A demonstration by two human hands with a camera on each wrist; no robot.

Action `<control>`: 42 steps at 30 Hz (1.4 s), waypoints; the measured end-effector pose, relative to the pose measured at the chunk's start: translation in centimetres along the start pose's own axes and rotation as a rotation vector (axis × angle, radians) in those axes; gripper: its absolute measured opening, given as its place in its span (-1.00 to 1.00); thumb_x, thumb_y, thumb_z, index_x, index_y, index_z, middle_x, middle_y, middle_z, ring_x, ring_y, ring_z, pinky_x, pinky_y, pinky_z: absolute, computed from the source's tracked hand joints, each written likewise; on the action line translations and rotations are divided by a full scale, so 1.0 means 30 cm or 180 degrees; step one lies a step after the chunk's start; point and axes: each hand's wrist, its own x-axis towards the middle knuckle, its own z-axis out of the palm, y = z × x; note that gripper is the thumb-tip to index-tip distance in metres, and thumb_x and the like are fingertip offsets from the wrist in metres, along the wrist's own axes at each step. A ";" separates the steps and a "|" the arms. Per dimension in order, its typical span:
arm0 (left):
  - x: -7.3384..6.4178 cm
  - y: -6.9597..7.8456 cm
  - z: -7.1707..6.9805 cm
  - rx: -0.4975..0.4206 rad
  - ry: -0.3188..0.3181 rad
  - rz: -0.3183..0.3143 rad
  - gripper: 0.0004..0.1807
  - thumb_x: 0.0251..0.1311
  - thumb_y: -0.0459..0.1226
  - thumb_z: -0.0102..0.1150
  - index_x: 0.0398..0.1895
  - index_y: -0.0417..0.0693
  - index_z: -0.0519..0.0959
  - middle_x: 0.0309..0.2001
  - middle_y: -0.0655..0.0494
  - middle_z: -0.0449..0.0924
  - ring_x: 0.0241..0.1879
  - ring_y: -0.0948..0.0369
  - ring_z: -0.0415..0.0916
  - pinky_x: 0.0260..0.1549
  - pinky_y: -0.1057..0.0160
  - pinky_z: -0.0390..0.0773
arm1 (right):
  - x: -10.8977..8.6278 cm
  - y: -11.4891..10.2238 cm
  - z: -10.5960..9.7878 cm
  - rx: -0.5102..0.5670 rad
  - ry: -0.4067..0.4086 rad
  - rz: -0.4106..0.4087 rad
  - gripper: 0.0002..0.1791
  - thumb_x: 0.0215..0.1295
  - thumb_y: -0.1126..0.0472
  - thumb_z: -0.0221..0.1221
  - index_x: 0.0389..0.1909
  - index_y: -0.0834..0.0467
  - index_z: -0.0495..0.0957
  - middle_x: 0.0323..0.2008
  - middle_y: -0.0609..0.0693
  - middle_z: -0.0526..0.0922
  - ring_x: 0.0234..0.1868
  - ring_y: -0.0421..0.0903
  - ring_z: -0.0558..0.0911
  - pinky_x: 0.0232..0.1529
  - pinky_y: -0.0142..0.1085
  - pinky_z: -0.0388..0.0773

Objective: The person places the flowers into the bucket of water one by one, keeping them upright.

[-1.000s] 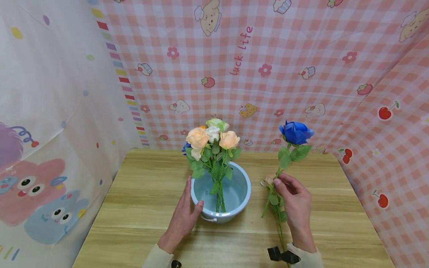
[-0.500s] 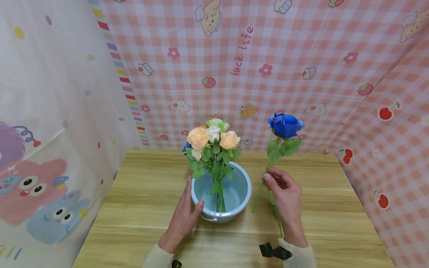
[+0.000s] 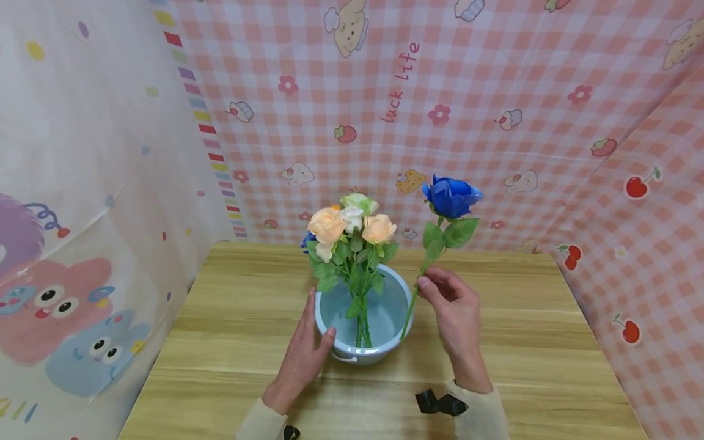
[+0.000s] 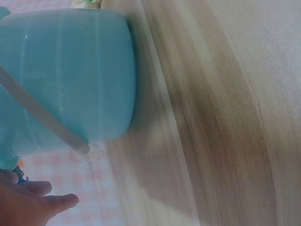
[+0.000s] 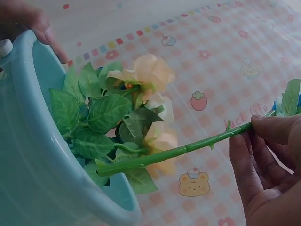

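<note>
A blue rose [image 3: 452,197] stands nearly upright in my right hand [image 3: 456,315], its green stem [image 5: 169,154] pinched between thumb and fingertips. In the head view the stem's lower end overlaps the right rim of the light-blue bucket [image 3: 408,302]. The right wrist view shows the cut end in front of the rim and leaves. My left hand [image 3: 302,354] rests against the bucket's left side with its fingers extended, thumb at the rim. Inside the bucket lean several flowers, among them peach roses [image 3: 327,225], a white one [image 3: 352,218] and a pale green one [image 3: 359,202].
The bucket stands on a wooden table [image 3: 236,330], its handle [image 4: 44,113] hanging down the side. A pink checked cloth [image 3: 308,140] hangs behind the table and along the right. A white cartoon-print cloth [image 3: 110,201] covers the left side.
My right hand has carried the blue rose left and slightly up to the bucket's rim. The pale flower and stem formerly seen by that hand are out of sight. My left hand has stayed put.
</note>
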 end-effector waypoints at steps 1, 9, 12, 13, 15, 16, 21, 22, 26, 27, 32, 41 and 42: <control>0.001 -0.001 0.002 0.0005 0.0007 0.0011 -0.10 0.52 0.03 -0.05 0.70 -0.07 -0.22 0.69 0.05 -0.26 0.59 -0.16 -0.04 0.46 -0.23 0.12 | 0.002 0.001 0.003 0.0005 -0.0008 -0.0001 -0.77 0.32 0.44 0.33 -0.06 0.48 0.64 -0.27 0.03 0.75 -0.23 -0.14 0.76 -0.10 -0.24 0.74; 0.002 0.005 0.007 0.0004 0.0036 0.0079 -0.10 0.53 0.04 -0.06 0.70 -0.08 -0.22 0.68 0.02 -0.23 0.59 -0.14 -0.04 0.44 -0.23 0.15 | 0.015 0.027 0.030 -0.0095 -0.0149 -0.0017 -0.78 0.31 0.47 0.32 -0.05 0.47 0.64 -0.24 0.06 0.73 -0.23 -0.14 0.74 -0.11 -0.27 0.74; 0.002 0.007 0.008 0.0006 0.0022 0.0062 -0.10 0.53 0.04 -0.06 0.71 -0.05 -0.23 0.69 0.04 -0.24 0.60 -0.13 -0.06 0.44 -0.23 0.14 | 0.015 0.049 0.037 -0.0173 -0.0231 0.0007 -0.79 0.32 0.46 0.32 -0.06 0.45 0.65 -0.23 0.10 0.72 -0.24 -0.15 0.74 -0.12 -0.27 0.75; 0.003 0.007 0.009 0.0011 0.0017 0.0054 -0.10 0.52 0.04 -0.06 0.71 -0.05 -0.23 0.69 0.05 -0.24 0.60 -0.12 -0.06 0.44 -0.22 0.14 | 0.015 0.058 0.040 -0.0197 -0.0259 0.0011 -0.79 0.32 0.47 0.32 -0.06 0.44 0.65 -0.23 0.12 0.72 -0.23 -0.15 0.74 -0.12 -0.26 0.75; 0.003 0.007 0.010 0.0016 0.0005 0.0035 -0.09 0.52 0.05 -0.05 0.71 -0.04 -0.23 0.69 0.06 -0.25 0.60 -0.10 -0.07 0.45 -0.21 0.13 | 0.015 0.077 0.044 -0.0255 -0.0317 0.0010 -0.80 0.32 0.47 0.31 -0.07 0.44 0.65 -0.21 0.16 0.71 -0.23 -0.16 0.73 -0.13 -0.26 0.75; 0.003 0.007 0.011 0.0018 0.0000 0.0030 -0.09 0.52 0.05 -0.05 0.71 -0.04 -0.23 0.69 0.06 -0.25 0.60 -0.10 -0.07 0.45 -0.21 0.13 | 0.016 0.088 0.046 -0.0286 -0.0352 0.0006 -0.81 0.32 0.47 0.30 -0.07 0.44 0.66 -0.20 0.18 0.71 -0.22 -0.16 0.73 -0.13 -0.25 0.75; 0.003 0.006 0.012 0.0004 -0.0001 0.0025 -0.09 0.52 0.05 -0.05 0.71 -0.04 -0.23 0.69 0.05 -0.24 0.60 -0.11 -0.06 0.44 -0.22 0.14 | 0.010 0.127 0.057 -0.0511 -0.0498 0.0015 -0.82 0.34 0.42 0.32 -0.08 0.39 0.66 -0.17 0.22 0.73 -0.20 -0.18 0.73 -0.13 -0.31 0.74; 0.003 0.006 0.012 -0.0001 0.0003 0.0026 -0.09 0.52 0.05 -0.05 0.71 -0.04 -0.23 0.69 0.05 -0.24 0.59 -0.12 -0.06 0.43 -0.23 0.15 | 0.008 0.135 0.059 -0.0566 -0.0529 0.0011 -0.82 0.34 0.41 0.32 -0.08 0.38 0.67 -0.18 0.21 0.73 -0.21 -0.18 0.73 -0.13 -0.33 0.73; 0.001 0.003 0.011 -0.0034 0.0035 0.0028 -0.10 0.52 0.04 -0.06 0.71 -0.03 -0.24 0.69 0.06 -0.24 0.58 -0.14 -0.03 0.40 -0.26 0.20 | 0.003 0.160 0.066 -0.0900 -0.0646 -0.0079 -0.85 0.33 0.36 0.35 -0.12 0.31 0.70 -0.22 0.14 0.77 -0.23 -0.13 0.74 -0.18 -0.38 0.70; 0.000 0.002 0.010 -0.0045 0.0047 0.0028 -0.10 0.52 0.04 -0.06 0.71 -0.03 -0.23 0.68 0.06 -0.24 0.58 -0.14 -0.02 0.39 -0.27 0.21 | 0.001 0.164 0.068 -0.1005 -0.0677 -0.0121 -0.85 0.33 0.35 0.36 -0.13 0.29 0.71 -0.23 0.11 0.77 -0.24 -0.12 0.74 -0.19 -0.39 0.69; -0.001 0.001 0.007 -0.0081 0.0074 0.0035 -0.10 0.51 0.03 -0.07 0.71 -0.04 -0.23 0.68 0.05 -0.23 0.57 -0.16 -0.01 0.38 -0.30 0.22 | -0.007 0.171 0.077 -0.1482 -0.0772 -0.0273 -0.86 0.30 0.31 0.40 -0.16 0.23 0.73 -0.28 0.04 0.79 -0.29 -0.10 0.73 -0.26 -0.39 0.67; 0.002 0.002 0.010 -0.0095 0.0073 0.0013 -0.09 0.51 0.02 -0.05 0.71 0.04 -0.27 0.69 0.05 -0.23 0.58 -0.14 -0.03 0.41 -0.25 0.18 | -0.004 0.191 0.100 -0.1733 -0.0892 -0.0264 -0.90 0.29 0.32 0.39 -0.20 0.23 0.74 -0.31 0.03 0.79 -0.31 -0.10 0.75 -0.27 -0.32 0.72; 0.002 0.002 0.010 -0.0102 0.0070 0.0003 -0.09 0.51 0.02 -0.06 0.71 0.03 -0.27 0.69 0.05 -0.23 0.58 -0.13 -0.03 0.41 -0.24 0.18 | -0.004 0.192 0.103 -0.1766 -0.0901 -0.0283 -0.90 0.29 0.32 0.39 -0.20 0.23 0.74 -0.31 0.03 0.79 -0.31 -0.10 0.75 -0.27 -0.30 0.72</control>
